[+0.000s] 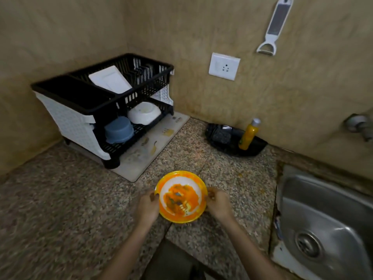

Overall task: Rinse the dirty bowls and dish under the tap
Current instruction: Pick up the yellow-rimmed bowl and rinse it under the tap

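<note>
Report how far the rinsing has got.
Nothing looks rinsed yet. In hand: the orange bowl, still smeared with food, held over the counter by left hand and right hand. Left: carry it to the sink and rinse; no other dirty dishes are visible.

Open granite counter (70, 209) near-left & centre, sink (327, 219) free at right; dish rack (96, 110) blocks far-left corner, black tray (256, 147) w/ yellow bottle (249, 136) against far wall.
</note>
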